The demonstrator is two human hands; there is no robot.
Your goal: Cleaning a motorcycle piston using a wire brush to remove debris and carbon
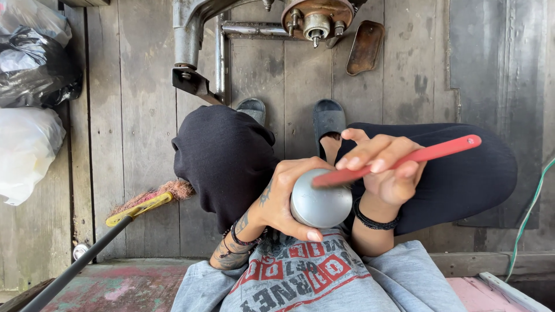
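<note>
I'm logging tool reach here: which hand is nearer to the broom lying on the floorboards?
Left. The left hand, gripping the round metal can, sits closer to the broom at the picture's left. The right hand, holding the red tool, lies beyond the can.

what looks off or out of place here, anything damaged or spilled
Nothing is spilled. The left hand grips a round grey metal can and the right hand lays a red tool across its end; both look sound. Oddities sit around them: a broom lying flat on the plank floor, and rusty metal machine parts above.
</note>
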